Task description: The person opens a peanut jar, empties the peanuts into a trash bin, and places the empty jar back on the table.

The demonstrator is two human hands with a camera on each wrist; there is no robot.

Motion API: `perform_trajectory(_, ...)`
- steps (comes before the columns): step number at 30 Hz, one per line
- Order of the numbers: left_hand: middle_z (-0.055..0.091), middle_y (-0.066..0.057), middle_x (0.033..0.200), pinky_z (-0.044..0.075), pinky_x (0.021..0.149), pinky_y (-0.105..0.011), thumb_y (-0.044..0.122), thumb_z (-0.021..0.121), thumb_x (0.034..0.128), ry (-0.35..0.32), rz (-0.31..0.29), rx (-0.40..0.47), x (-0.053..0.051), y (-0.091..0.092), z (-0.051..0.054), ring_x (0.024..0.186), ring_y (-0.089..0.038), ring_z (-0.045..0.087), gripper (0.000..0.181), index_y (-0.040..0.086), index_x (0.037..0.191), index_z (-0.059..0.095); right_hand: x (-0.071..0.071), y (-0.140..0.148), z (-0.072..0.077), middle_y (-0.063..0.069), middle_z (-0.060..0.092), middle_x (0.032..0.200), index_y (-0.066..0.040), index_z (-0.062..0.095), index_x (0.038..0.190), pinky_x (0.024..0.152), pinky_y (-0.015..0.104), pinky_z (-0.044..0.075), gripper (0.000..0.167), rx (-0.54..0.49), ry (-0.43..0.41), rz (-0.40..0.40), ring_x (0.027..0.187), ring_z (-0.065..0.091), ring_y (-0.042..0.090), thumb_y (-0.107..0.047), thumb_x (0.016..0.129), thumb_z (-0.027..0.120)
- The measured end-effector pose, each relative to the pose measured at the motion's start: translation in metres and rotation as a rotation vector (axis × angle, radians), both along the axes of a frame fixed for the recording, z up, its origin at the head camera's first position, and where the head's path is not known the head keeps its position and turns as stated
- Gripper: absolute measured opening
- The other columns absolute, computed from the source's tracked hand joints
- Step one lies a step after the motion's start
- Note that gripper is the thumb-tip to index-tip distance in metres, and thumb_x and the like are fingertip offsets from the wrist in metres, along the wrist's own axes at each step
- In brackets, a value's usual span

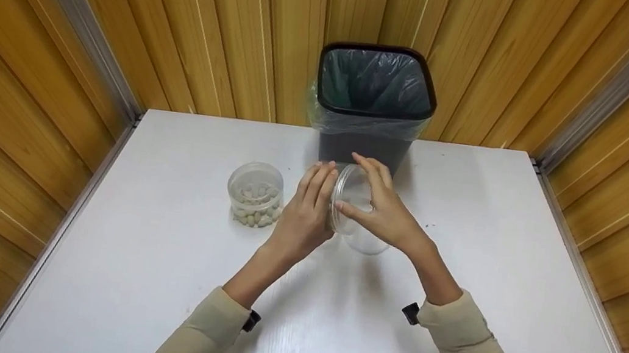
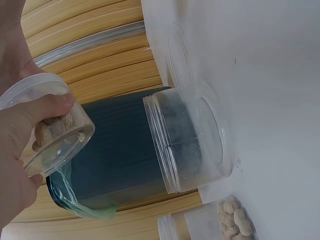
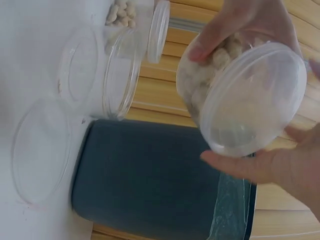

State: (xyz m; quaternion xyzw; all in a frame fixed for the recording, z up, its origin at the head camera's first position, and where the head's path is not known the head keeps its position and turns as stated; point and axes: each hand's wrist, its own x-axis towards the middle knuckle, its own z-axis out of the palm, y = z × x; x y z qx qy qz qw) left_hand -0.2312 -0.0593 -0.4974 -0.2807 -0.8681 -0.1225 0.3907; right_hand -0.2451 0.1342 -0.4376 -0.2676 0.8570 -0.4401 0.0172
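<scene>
My left hand [image 1: 305, 209] grips a clear plastic jar [image 3: 192, 82] tipped on its side in mid-air, its thumb across the wall. Lumpy pale-brown nuts [image 2: 44, 135] show inside it. A translucent screw lid [image 3: 260, 102] covers its mouth and faces right. Around that lid my right hand [image 1: 386, 211] is spread, its thumb touching the rim and its fingers extended. Below, an uncovered clear jar [image 2: 187, 142] stands upright on the table. A clear round lid [image 3: 40, 155] lies flat beside it. Another jar [image 1: 254, 192], with peanuts in the lower part, stands left of my hands.
A dark waste bin [image 1: 365, 140] with a thin green liner stands at the back of the white table [image 1: 158, 241], just beyond my hands. Wood-patterned walls [image 1: 236, 30] enclose the back and both sides. Small dark specks [image 1: 429, 225] lie right of my hands.
</scene>
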Motion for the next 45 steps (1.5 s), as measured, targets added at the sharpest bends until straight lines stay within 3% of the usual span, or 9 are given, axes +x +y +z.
perform_trajectory(4,0.040,-0.022,0.153,0.036,0.118,-0.032,0.004,0.076,0.0754,0.075,0.050,-0.039,0.000,0.002,0.000,0.142,-0.038,0.039,0.085,-0.005,0.148,0.034,0.002,-0.003,0.003,0.021,0.021,0.161,-0.015,0.018,0.162,0.117,0.056,0.034,0.102,-0.031,-0.151,-0.068,0.145,0.033,0.040,-0.045,0.086,0.079)
perform_trajectory(7,0.042,-0.022,0.152,0.039,0.116,-0.032,0.005,0.075,0.0785,0.105,0.062,-0.032,0.000,0.003,0.001,0.141,-0.038,0.041,0.079,-0.005,0.146,0.036,0.002,-0.003,0.002,0.021,0.023,0.160,-0.014,0.020,0.161,0.116,0.054,0.037,0.101,-0.049,-0.174,-0.070,0.141,0.036,0.040,-0.042,0.085,0.081)
perform_trajectory(12,0.041,-0.022,0.153,0.040,0.116,-0.036,0.006,0.081,0.0757,0.024,0.031,0.016,0.003,0.004,0.003,0.143,-0.038,0.038,0.087,-0.004,0.149,0.034,0.002,-0.002,-0.002,0.016,0.027,0.157,-0.015,0.031,0.159,0.101,0.055,0.050,0.099,-0.054,-0.036,-0.037,0.138,0.038,0.039,-0.029,0.078,0.087)
perform_trajectory(17,0.039,-0.020,0.154,0.041,0.115,-0.041,0.017,0.095,0.0627,-0.126,-0.002,0.084,0.008,0.003,0.004,0.144,-0.038,0.035,0.114,-0.002,0.153,0.028,0.002,0.000,-0.008,0.014,0.027,0.157,-0.015,0.035,0.157,0.109,0.054,0.043,0.103,-0.018,0.140,0.062,0.145,0.031,0.032,-0.020,0.071,0.091)
perform_trajectory(20,0.038,-0.020,0.154,0.041,0.115,-0.041,0.019,0.097,0.0611,-0.157,0.001,0.082,0.011,0.002,0.004,0.144,-0.038,0.035,0.117,-0.001,0.153,0.028,0.002,0.001,-0.010,0.014,0.026,0.158,-0.015,0.034,0.157,0.113,0.053,0.039,0.103,-0.022,0.164,0.097,0.146,0.029,0.029,-0.017,0.071,0.090)
perform_trajectory(27,0.039,-0.019,0.154,0.037,0.118,-0.039,0.008,0.091,0.0651,-0.084,0.002,0.061,0.012,0.004,0.003,0.144,-0.037,0.036,0.104,-0.002,0.150,0.032,0.004,0.004,-0.006,0.016,0.017,0.164,-0.016,0.025,0.161,0.111,0.063,0.039,0.094,-0.044,-0.027,0.041,0.149,0.025,0.035,-0.034,0.088,0.080)
perform_trajectory(34,0.042,-0.020,0.152,0.042,0.114,-0.035,0.002,0.074,0.0836,0.039,0.045,-0.013,0.011,0.009,0.003,0.141,-0.037,0.041,0.073,-0.003,0.147,0.038,0.003,0.001,-0.001,0.018,0.017,0.164,-0.011,0.018,0.161,0.120,0.058,0.026,0.092,-0.091,-0.206,-0.039,0.150,0.023,0.040,-0.042,0.092,0.072)
perform_trajectory(40,0.041,-0.020,0.153,0.040,0.116,-0.036,0.003,0.075,0.0836,-0.001,0.043,-0.021,0.012,0.011,0.006,0.142,-0.038,0.039,0.075,-0.004,0.148,0.036,0.003,0.003,-0.002,0.015,0.021,0.163,-0.016,0.022,0.161,0.110,0.059,0.042,0.093,-0.071,-0.148,-0.021,0.145,0.031,0.039,-0.039,0.089,0.077)
perform_trajectory(45,0.038,-0.020,0.154,0.040,0.116,-0.038,0.000,0.078,0.0793,-0.126,0.000,0.023,0.013,0.011,0.016,0.143,-0.039,0.036,0.083,-0.003,0.150,0.033,0.000,0.009,-0.005,0.008,0.023,0.163,-0.018,0.029,0.160,0.109,0.059,0.043,0.098,-0.046,0.052,0.085,0.148,0.027,0.030,-0.031,0.081,0.086)
